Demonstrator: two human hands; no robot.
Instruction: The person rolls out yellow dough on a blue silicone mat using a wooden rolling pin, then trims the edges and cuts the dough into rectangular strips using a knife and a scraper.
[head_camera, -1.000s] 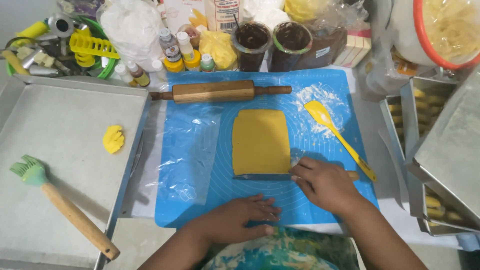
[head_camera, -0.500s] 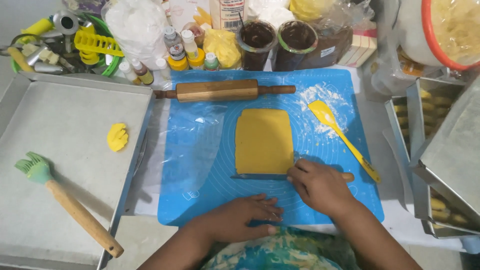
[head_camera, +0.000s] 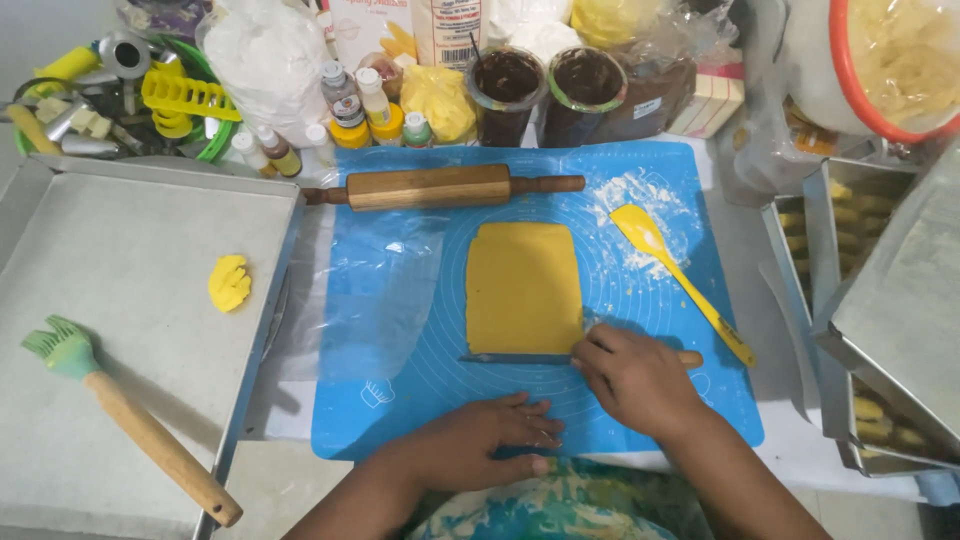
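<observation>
Right hand (head_camera: 632, 378) grips a knife (head_camera: 520, 358), blade lying flat along the near edge of the dough (head_camera: 523, 287); left hand (head_camera: 490, 440) rests open, fingers together, on the blue mat (head_camera: 400, 300). Dough's rolled and squared, mid-mat. 1 shaped piece (head_camera: 229, 283) sits on the tray (head_camera: 120, 250), so most cutting looks undone.

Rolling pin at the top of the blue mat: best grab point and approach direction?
Take the rolling pin by its thick wooden barrel, from above, fingers closing across its short axis. It lies flat and nearly level across the blue mat, with the barrel's top bare. The thin end handles are slimmer, and the bottles and dark jars crowd the far side, so come down from the dough sheet side.
</observation>
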